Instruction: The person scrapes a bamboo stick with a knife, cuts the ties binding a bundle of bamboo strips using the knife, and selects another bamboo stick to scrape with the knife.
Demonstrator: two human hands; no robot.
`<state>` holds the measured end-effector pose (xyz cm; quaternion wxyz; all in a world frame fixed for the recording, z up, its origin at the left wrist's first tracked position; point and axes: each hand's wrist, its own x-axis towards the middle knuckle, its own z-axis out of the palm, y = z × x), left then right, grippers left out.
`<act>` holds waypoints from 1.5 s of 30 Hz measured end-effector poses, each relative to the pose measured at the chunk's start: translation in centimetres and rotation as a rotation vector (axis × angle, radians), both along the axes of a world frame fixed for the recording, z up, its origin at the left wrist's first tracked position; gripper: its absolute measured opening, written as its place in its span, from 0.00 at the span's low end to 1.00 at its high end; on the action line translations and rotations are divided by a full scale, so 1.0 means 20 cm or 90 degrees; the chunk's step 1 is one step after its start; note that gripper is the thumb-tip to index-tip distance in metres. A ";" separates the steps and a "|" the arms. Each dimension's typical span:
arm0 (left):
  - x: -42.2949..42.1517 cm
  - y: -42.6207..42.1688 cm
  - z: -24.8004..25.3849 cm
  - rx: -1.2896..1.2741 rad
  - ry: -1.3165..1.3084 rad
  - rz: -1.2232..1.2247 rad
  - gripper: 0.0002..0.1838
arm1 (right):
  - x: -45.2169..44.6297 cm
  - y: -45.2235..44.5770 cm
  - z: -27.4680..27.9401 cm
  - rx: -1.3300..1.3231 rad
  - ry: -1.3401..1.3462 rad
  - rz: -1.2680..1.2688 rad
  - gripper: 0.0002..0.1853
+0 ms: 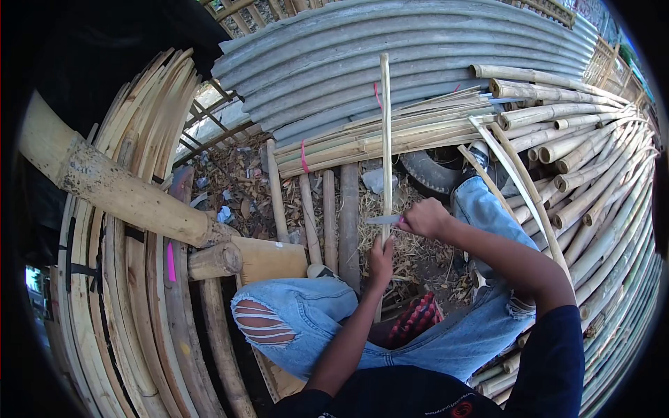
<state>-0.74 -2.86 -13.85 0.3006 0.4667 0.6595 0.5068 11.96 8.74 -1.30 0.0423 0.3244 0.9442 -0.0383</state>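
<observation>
A long split bamboo strip (386, 132) stands nearly upright in front of me, running from between my legs toward the corrugated sheet. My left hand (380, 263) is wrapped round its lower part. Just above, my right hand (426, 217) grips a knife by its pink handle. The knife blade (381, 219) points left and lies across the strip; whether it bites into the bamboo I cannot tell. Pale shavings (411, 244) cover the ground around and beyond both hands.
A bundle of bamboo strips (432, 136), tied with pink ribbon, lies ahead beside a tyre (428, 174). Bamboo poles (599, 167) are stacked at the right. Long boards (125, 279) and a thick bamboo pole (132, 181) occupy the left. Behind stands a corrugated sheet (390, 42).
</observation>
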 end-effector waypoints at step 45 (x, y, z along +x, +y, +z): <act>-0.04 0.02 0.14 -0.180 -0.557 -0.175 0.23 | 0.02 -0.02 0.15 -0.047 0.185 -0.044 0.30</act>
